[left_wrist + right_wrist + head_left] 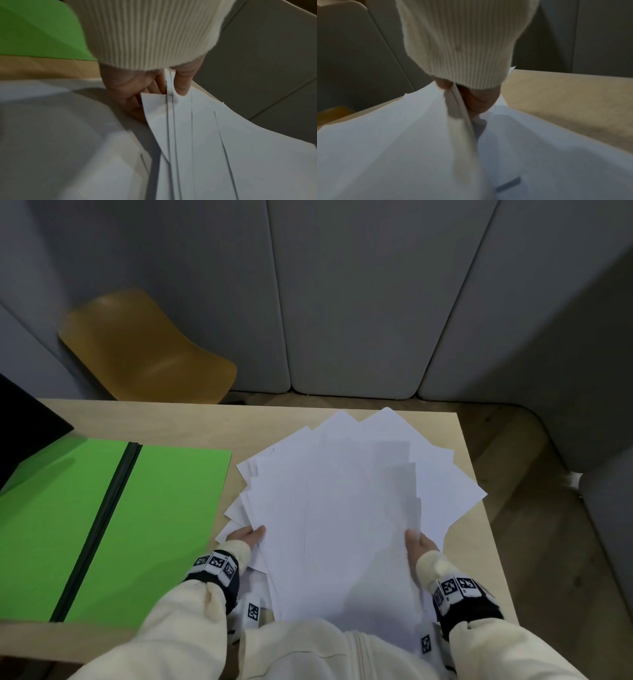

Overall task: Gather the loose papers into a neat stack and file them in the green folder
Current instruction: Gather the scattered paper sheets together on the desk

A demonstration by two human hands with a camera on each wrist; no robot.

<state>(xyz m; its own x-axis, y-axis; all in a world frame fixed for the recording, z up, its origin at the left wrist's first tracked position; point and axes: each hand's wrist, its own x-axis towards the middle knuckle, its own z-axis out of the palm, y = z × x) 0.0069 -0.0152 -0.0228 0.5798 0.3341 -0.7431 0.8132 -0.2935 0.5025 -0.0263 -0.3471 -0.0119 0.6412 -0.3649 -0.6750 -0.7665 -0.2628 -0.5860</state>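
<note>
We see the fanned white papers [342,508] lying just right of the open green folder [154,508] on the tabletop [205,419]. Our left hand [248,537] pinches their left edge; our right hand [419,542] grips the right edge.

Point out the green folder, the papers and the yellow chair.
green folder [171,508], head view, right open flap.
papers [342,508], head view, middle of top sheet.
yellow chair [144,350], head view, seat shell.

So I've got a light wood bench [191,422] here, open green folder [164,508] lying flat on its left, fanned white papers [428,474] spread across the right.
</note>
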